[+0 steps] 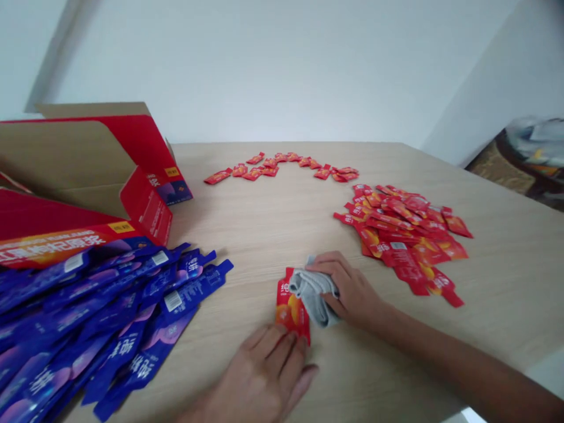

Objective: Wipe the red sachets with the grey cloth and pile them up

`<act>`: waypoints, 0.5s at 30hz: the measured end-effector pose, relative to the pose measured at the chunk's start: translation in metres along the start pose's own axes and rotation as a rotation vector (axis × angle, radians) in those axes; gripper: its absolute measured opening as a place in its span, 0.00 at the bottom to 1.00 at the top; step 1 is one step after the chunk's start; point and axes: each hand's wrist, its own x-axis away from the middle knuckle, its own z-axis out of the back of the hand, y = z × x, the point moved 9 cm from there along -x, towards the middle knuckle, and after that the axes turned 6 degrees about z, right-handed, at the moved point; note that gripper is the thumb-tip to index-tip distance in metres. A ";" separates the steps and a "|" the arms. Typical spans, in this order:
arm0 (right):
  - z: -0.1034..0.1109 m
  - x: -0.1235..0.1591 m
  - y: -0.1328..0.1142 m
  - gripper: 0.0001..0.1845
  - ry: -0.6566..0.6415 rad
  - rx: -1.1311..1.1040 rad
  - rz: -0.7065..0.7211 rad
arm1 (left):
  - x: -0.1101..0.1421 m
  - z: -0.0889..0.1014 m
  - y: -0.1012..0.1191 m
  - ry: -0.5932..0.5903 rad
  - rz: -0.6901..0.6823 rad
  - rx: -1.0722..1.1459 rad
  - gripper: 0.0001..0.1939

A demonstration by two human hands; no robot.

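A red pouch (285, 308) with orange fruit and white lettering lies flat on the wooden table in front of me. My left hand (267, 371) presses its lower end to the table, fingers together on the pouch and thumb out to the side. Bunched in my right hand (352, 289) is a grey cloth (312, 289), which covers the pouch's upper right part. The right fingers and thumb close round the cloth from the right. Nearest my left hand on the left are blue pouches (152, 305), heaped and overlapping.
A heap of red pouches (400, 226) lies on the right. Several small red packets (253, 174) form a loose arc at the back. An open red carton (147, 205) stands at the left, behind the blue heap. A white wall (304, 70) borders the table's (247, 220) far edge.
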 end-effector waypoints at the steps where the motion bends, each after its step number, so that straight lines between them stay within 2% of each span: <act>1: 0.002 0.003 -0.004 0.20 0.016 -0.028 0.009 | -0.006 0.004 -0.005 0.022 0.008 0.003 0.10; 4: 0.012 0.004 -0.010 0.20 0.070 -0.097 0.025 | -0.021 0.002 -0.023 0.000 0.107 -0.054 0.14; 8: 0.027 0.002 -0.011 0.22 0.114 -0.142 0.045 | -0.034 -0.023 -0.044 -0.191 0.321 -0.174 0.18; 11: 0.033 0.004 -0.004 0.22 0.131 -0.151 0.048 | -0.046 -0.038 -0.048 -0.308 0.418 -0.240 0.18; 15: 0.039 0.005 0.007 0.22 0.147 -0.131 0.042 | -0.063 -0.047 -0.049 -0.433 0.494 -0.316 0.12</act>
